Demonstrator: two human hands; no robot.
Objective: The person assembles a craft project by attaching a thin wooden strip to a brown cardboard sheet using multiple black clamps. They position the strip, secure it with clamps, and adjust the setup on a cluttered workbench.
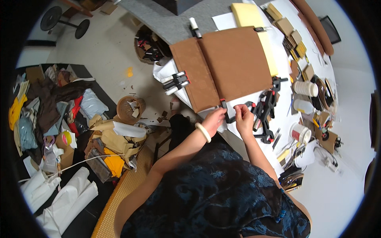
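A brown suede-like panel (238, 63) with a raised fold line lies on the table before me. At its near edge a small black clamp (227, 115) with a red tip grips the border. My left hand (214, 120), a cream bangle on its wrist, is closed on that clamp. Just right of it, my right hand (244, 119) has its fingers pinched together; what they hold, if anything, is hidden. More clamps sit on the panel: a black-and-white cluster (175, 82) at the left edge, one (194, 27) at the far left corner, and another (278, 82) at the right.
Loose black clamps (264, 111) lie beside my right hand. Yellow foam (248, 16) shows beyond the panel. White tubs (300, 133), a thread spool (305, 89) and tools crowd the right side. On the left are a wicker bin (131, 109) and heaped scraps (51, 103).
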